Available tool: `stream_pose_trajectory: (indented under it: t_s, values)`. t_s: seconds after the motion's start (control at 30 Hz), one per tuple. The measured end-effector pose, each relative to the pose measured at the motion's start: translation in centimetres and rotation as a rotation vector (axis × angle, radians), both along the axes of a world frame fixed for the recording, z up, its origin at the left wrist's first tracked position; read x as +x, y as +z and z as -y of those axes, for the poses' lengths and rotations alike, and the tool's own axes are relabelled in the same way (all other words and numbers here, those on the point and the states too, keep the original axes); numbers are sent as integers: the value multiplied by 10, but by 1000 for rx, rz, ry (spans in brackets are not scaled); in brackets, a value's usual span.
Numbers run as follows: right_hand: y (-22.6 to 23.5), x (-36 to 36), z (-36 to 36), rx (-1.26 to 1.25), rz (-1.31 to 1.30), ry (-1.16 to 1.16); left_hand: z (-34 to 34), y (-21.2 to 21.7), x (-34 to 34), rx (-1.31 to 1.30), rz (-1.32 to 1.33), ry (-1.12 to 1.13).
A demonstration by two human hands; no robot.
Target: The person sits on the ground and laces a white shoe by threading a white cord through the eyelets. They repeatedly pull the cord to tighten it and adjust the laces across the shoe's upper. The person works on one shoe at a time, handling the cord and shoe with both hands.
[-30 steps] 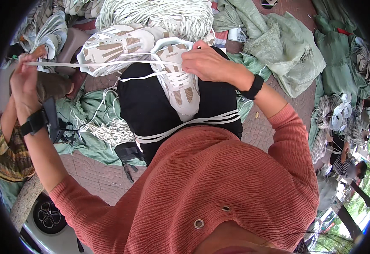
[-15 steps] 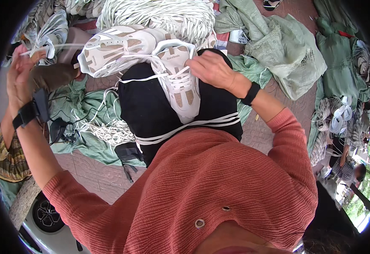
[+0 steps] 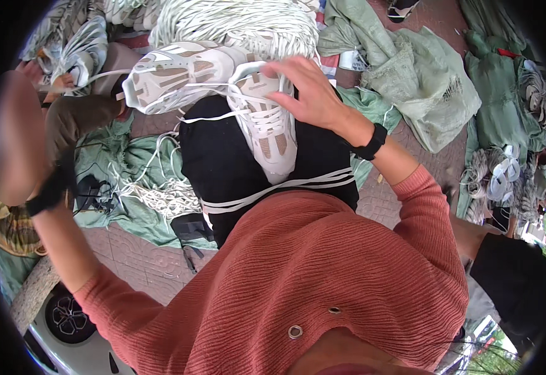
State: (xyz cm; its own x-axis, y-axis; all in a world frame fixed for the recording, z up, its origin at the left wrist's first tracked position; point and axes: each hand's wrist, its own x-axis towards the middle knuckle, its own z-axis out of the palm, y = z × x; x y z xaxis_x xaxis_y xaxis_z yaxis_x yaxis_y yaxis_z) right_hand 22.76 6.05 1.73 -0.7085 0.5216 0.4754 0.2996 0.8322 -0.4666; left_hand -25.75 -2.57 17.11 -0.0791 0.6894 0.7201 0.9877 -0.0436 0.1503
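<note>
A beige and white sneaker point(image 3: 266, 134) rests on my black-clad lap, toe toward me, with white laces threaded over its tongue. Over the sneaker's heel end hovers my right hand point(image 3: 310, 94), thumb and fingers apart and nothing seen between them; whether it touches the collar I cannot tell. One loose lace point(image 3: 210, 118) trails left from the sneaker across my knee. At the far left, my left hand point(image 3: 16, 140) is raised and smeared by motion, so its fingers cannot be read. A second sneaker point(image 3: 173, 75) lies on its side just beyond my left knee.
A big heap of white laces point(image 3: 229, 22) lies ahead. Green sheeting point(image 3: 113, 147) with loose laces point(image 3: 166, 197) spreads on the left. Woven sacks point(image 3: 423, 94) lie at right. Another person's leg point(image 3: 88, 115) and hands are at upper left; a car wheel point(image 3: 68, 315) shows lower left.
My right hand has gone from closed at the tongue to spread fingers over the heel end. My left hand has swung nearer and blurred. A dark-clad leg has appeared at lower right.
</note>
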Motion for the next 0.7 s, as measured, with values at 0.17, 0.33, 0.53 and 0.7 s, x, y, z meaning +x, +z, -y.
stream_pose_trajectory:
  t_s: [0.17, 0.33, 0.53, 0.7]
  values:
    - [63, -62, 8, -318, -389, 307, -2, -10, 241, -253, 804, -731]
    - [153, 4, 12, -888, -212, 420, -3, -21, 274, -42, 788, -708]
    - [168, 193, -45, -874, -845, 55, 10, -217, 269, -572, 433, -435]
    - [132, 402, -59, -929, -1169, -1, 28, -202, 249, -709, 394, -429]
